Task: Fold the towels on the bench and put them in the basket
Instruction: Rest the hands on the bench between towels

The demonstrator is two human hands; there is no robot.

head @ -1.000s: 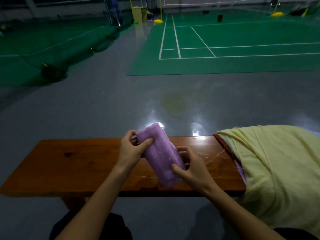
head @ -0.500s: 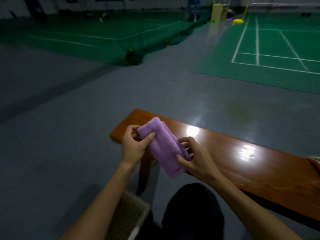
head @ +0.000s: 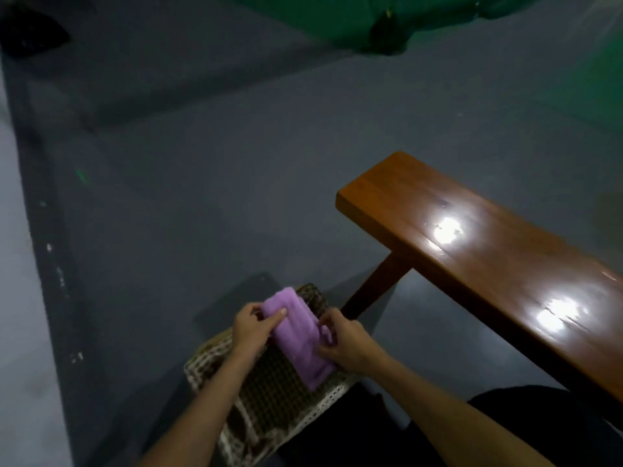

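Folded towel [head: 300, 335] pinched endwise between left hand [head: 251, 330] and right hand [head: 344, 342], poised over basket [head: 332, 396] below for flat placement.

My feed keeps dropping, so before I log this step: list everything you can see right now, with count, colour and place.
folded towel: one, purple, held over the basket's open top
basket: one, dark woven with a pale rim, on the floor beside the bench end
bench: one, glossy brown wood, right side, top bare where visible
floor: grey, all around
netting: green, bunched at top
left hand: one, grips the towel's far end
right hand: one, fingers pinch the towel's near edge
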